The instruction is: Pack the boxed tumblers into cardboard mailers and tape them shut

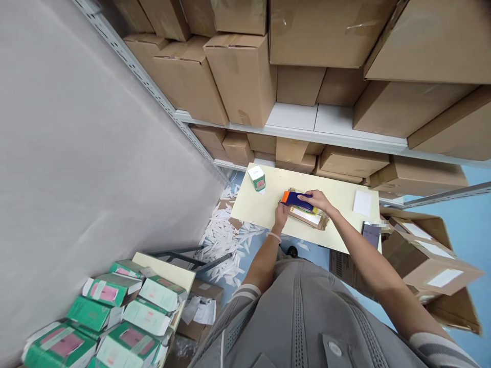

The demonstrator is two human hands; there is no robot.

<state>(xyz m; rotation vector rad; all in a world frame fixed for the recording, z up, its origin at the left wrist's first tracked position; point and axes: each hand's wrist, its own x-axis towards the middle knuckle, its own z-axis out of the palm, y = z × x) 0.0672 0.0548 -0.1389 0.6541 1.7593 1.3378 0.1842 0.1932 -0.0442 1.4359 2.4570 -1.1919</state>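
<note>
A slim dark blue box [294,200] with an orange end lies across my two hands over the cream table [333,237]. My left hand [282,214] grips its orange end from below, fingers closed. My right hand [318,200] is closed on the other end, its fingers over the top face. Right under the box is a brown cardboard package [309,217] with a white and yellow face and ragged edges. A green and white carton [257,178] stands at the table's far left.
A white paper [362,203] and a phone [370,232] lie at the table's right. Shelves ahead hold brown cartons [240,76]. An open carton [433,255] stands at right. Green boxes [94,312] are piled lower left; white paper strips [224,237] litter the floor.
</note>
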